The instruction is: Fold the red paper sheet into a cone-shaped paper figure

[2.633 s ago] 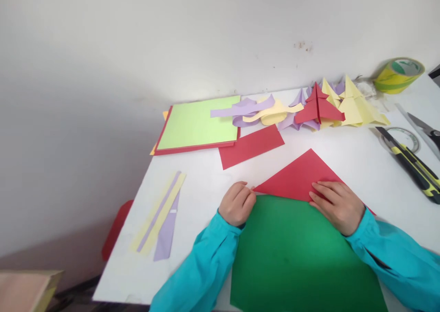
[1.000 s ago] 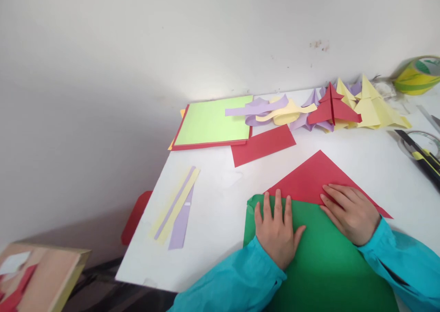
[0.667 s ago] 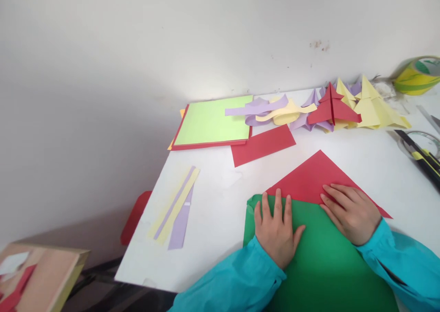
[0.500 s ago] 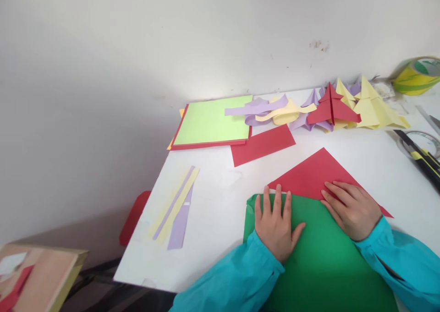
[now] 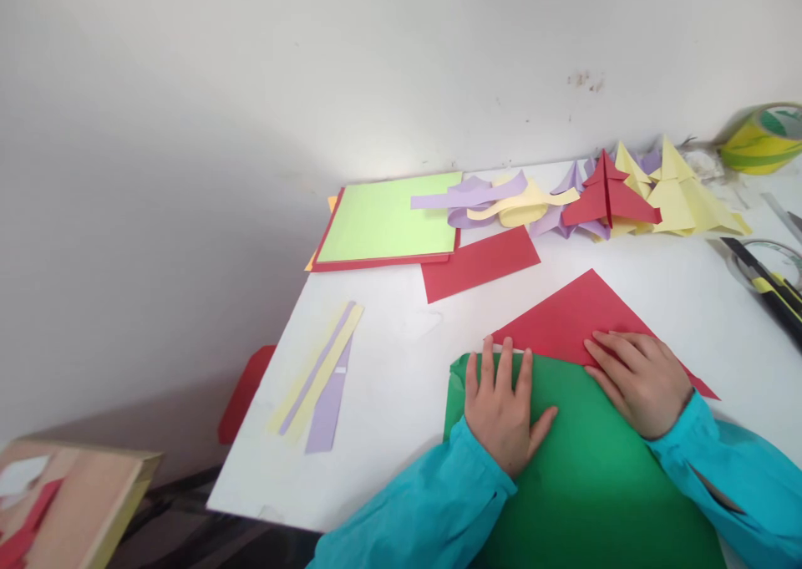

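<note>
A green paper sheet (image 5: 582, 477) lies at the near edge of the white table (image 5: 388, 352). Partly under its far edge is a red folded triangle of paper (image 5: 573, 314). My left hand (image 5: 505, 406) rests flat on the green sheet's far left corner, fingers stretched out and fingertips at its edge. My right hand (image 5: 642, 377) lies flat where the red triangle meets the green sheet, fingers spread toward the left. Both arms wear teal sleeves.
A red paper rectangle (image 5: 479, 261) and a light green sheet on a red one (image 5: 392, 218) lie further back. Purple and yellow strips (image 5: 317, 381) sit at left. Folded paper shapes (image 5: 626, 193), a tape roll (image 5: 758, 139) and a utility knife (image 5: 768, 285) are at right.
My left hand moved from a curled grip at the red triangle's left tip onto the green sheet and flattened. Since one second ago both hands have barely shifted.
</note>
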Demonstrator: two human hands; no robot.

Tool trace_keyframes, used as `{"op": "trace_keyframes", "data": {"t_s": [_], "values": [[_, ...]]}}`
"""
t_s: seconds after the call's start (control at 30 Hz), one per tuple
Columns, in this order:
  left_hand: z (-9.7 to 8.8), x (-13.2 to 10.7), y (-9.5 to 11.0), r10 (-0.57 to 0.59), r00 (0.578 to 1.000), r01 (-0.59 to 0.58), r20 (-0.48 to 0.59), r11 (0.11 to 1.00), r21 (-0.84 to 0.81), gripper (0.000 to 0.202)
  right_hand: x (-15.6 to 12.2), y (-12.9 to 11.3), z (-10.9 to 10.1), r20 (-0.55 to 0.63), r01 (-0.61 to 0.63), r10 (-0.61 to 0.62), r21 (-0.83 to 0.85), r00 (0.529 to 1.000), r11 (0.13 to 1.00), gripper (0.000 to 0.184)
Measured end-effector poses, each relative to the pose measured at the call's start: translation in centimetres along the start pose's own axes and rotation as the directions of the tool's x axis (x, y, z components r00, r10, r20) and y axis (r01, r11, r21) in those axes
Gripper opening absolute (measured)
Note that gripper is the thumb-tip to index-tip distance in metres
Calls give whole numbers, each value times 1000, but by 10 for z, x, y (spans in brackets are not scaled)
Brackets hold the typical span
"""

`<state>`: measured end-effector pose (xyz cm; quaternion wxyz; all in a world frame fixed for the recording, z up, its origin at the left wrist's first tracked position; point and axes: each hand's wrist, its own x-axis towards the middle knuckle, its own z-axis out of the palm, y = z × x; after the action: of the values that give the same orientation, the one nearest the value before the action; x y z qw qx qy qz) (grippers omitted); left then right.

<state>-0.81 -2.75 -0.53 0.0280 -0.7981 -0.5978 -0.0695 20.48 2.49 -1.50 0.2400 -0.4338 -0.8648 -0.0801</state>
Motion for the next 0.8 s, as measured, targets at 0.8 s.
{"op": "trace_keyframes", "data": {"t_s": [0.8], "values": [[-2, 2, -5, 5, 1000, -5, 5, 1000, 7, 73, 0, -4, -1, 103, -54, 61, -71, 993, 996, 28]]}}
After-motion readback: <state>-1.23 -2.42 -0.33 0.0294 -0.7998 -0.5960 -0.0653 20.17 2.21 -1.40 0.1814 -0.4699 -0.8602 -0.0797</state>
